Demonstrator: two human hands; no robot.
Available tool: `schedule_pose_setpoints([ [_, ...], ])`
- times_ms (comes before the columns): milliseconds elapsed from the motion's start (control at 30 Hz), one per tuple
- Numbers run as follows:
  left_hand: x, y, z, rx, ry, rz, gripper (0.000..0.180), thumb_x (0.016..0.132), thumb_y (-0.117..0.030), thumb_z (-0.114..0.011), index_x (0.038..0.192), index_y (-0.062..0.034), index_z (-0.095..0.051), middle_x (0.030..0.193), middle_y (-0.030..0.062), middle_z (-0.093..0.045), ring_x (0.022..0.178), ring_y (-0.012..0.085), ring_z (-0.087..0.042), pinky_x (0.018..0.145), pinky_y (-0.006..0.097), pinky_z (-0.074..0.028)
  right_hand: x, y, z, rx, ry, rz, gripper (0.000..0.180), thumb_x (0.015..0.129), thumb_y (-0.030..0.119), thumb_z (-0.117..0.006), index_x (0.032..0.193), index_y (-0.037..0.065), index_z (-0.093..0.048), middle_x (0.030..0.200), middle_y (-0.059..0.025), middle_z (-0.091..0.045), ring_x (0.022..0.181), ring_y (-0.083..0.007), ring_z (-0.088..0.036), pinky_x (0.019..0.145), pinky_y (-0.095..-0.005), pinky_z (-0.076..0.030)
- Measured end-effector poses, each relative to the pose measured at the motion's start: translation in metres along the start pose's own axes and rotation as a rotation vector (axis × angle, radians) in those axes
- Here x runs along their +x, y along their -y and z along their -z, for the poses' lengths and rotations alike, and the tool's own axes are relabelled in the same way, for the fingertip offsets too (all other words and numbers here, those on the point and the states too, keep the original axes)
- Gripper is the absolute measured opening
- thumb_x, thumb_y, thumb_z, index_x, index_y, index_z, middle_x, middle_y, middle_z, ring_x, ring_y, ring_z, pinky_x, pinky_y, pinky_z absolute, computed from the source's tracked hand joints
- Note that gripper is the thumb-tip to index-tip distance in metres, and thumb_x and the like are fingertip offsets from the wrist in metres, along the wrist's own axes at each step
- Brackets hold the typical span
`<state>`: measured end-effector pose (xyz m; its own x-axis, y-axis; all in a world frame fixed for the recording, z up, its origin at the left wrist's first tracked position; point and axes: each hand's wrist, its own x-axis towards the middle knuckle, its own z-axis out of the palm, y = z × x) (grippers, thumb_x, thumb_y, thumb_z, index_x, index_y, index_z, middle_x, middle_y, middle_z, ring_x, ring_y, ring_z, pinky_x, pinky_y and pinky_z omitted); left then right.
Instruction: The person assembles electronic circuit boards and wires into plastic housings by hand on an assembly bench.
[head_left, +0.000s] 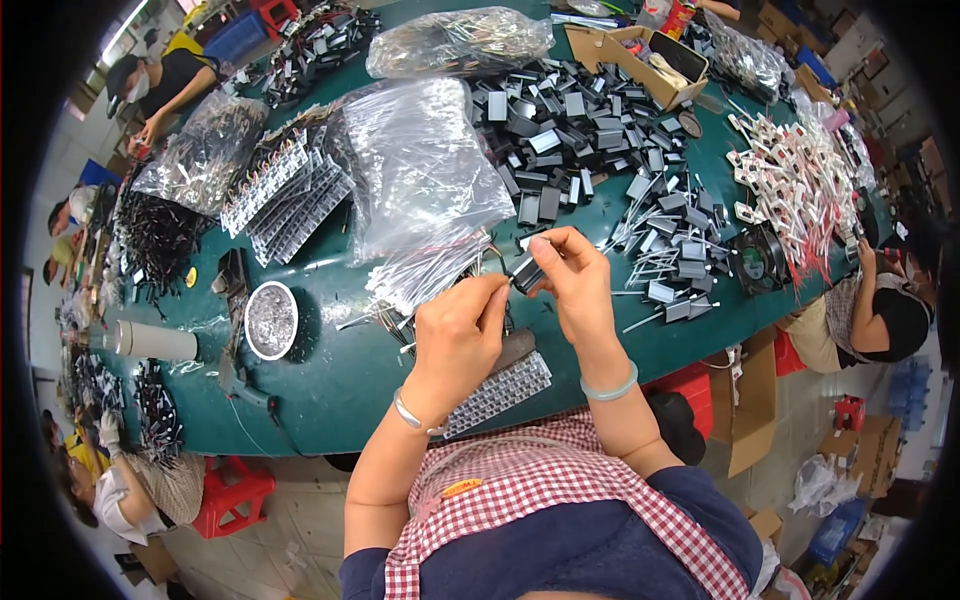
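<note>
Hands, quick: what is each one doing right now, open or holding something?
Left hand: closed, fingers pinching one end of a small dark part.
Right hand: closed, fingers pinching the same part from the other side.

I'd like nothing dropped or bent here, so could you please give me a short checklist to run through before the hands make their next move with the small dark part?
1. Small dark part pinched by both hands above the table: ok.
2. Right hand grips it with the fingertips, thumb on top: ok.
3. Left hand meets the part at its left end: ok; whether a pin is between those fingers: cannot tell.
4. Clear bag of thin metal pins lies open beside the left hand, within reach: ok.
5. Pile of dark parts lies beyond the hands on the green table: ok.
6. Ridged clear tray lies under the wrists, partly over the table's edge: not ok.
</note>
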<state>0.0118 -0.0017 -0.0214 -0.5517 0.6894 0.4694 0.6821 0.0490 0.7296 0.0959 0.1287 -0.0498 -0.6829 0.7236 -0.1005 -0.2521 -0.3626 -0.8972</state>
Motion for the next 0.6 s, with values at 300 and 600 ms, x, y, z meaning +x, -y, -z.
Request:
schedule_pose_setpoints([
  [300, 0.007, 0.004, 0.014, -0.419, 0.222, 0.647, 0.023, 0.087, -0.011, -0.07, 0.102, 0.0044, -0.063, 0.064, 0.0039, -0.064, 0.051, 0.0053, -0.055, 0.043, 0.022, -0.043, -0.001, -0.004, -0.004, -0.262, 0.132, 0.114, 0.019, 0.084, 0.008, -0.073, 0.098, -0.001, -0.063, 0.091, -0.0025, -0.057, 0.075, -0.0077, -0.06, 0.059, -0.0203, -0.05],
  [600, 0.004, 0.016, 0.005, -0.35, 0.186, 0.591, 0.021, 0.089, -0.014, -0.068, 0.095, 0.0043, -0.059, 0.066, 0.0076, -0.066, 0.053, 0.0081, -0.059, 0.045, 0.023, -0.046, -0.004, -0.021, -0.002, -0.262, 0.17, 0.188, 0.01, 0.083, 0.007, -0.072, 0.086, -0.002, -0.068, 0.136, -0.0172, -0.051, 0.114, -0.0264, -0.057, 0.088, -0.0304, -0.048],
])
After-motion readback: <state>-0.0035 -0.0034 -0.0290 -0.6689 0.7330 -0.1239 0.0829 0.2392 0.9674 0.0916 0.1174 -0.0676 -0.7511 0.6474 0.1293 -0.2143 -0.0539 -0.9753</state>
